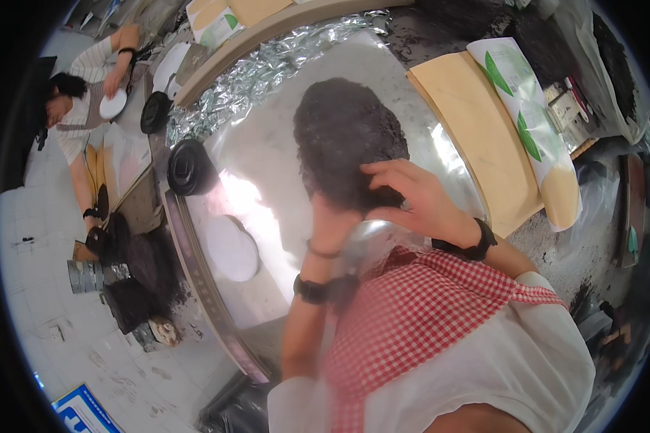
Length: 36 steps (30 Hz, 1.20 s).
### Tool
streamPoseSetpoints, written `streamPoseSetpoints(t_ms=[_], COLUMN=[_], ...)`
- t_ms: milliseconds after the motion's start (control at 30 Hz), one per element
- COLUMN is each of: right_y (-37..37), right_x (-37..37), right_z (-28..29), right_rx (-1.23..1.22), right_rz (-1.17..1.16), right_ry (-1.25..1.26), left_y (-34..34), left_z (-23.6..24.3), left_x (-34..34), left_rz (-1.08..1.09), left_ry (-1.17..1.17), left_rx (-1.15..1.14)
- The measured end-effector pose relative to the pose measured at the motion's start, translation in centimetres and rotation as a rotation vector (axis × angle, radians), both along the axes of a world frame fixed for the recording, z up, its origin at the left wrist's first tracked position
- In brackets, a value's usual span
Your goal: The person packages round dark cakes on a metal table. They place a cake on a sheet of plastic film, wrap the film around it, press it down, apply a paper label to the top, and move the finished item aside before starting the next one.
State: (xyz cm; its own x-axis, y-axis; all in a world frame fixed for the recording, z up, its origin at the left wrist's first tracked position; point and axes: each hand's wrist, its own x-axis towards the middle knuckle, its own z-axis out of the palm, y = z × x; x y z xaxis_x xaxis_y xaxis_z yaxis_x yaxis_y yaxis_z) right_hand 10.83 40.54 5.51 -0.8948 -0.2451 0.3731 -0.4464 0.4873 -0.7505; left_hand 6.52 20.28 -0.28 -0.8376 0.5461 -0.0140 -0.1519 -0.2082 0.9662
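A large dark oval lump (350, 130) with a rough, crumbly-looking edge is in front of me above the pale work surface (267, 130). I cannot make out its material. My left hand (334, 222) is against its near left edge, with the fingers hidden behind or under it. On the near right side, my right hand (419, 198) has its bent fingers on the dark face and its thumb lower down, closed around that edge. Each wrist wears a dark band.
Crumpled silver foil (245, 86) lines the far left. A white disc (232, 249) and a black-lidded container (190, 167) are on the left. Tan paper (477, 130) and a white-green package (523, 119) lie at right. A co-worker (79, 108) holds a white round thing (113, 105).
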Motion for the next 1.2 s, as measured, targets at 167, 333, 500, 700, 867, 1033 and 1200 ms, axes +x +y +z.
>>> streamPoseSetpoints(t_ms=[167,333,500,700,867,1033,1200], right_y=[-0.1,1.9,5.9,24.8,31.7,11.9,12.2], right_x=[-0.1,-0.9,-1.3,-6.1,-5.3,-5.9,-3.6], right_z=[1.1,0.5,-0.2,-0.1,1.2,1.0,-1.5], right_rx=[-0.076,-0.018,-0.081,-0.215,0.625,0.501,-0.204], right_rz=[-0.145,-0.271,-0.323,-1.284,-1.113,-0.159,-0.624], right_ry=[-0.052,0.049,0.096,0.265,0.529,0.474,-0.067], left_y=[0.1,0.9,6.2,5.6,3.8,0.7,1.1], left_z=[-1.9,-7.4,-1.8,1.9,2.4,-2.1,0.0], left_x=[-0.5,-0.8,-1.3,-3.8,-5.6,-4.6,0.7], left_rz=[0.033,0.082,0.186,0.416,0.424,0.267,-0.099], left_ry=[-0.249,0.038,-0.006,-0.293,-0.406,-0.059,0.684], left_rx=[0.164,-0.070,-0.038,0.191,0.071,-0.232,-0.741])
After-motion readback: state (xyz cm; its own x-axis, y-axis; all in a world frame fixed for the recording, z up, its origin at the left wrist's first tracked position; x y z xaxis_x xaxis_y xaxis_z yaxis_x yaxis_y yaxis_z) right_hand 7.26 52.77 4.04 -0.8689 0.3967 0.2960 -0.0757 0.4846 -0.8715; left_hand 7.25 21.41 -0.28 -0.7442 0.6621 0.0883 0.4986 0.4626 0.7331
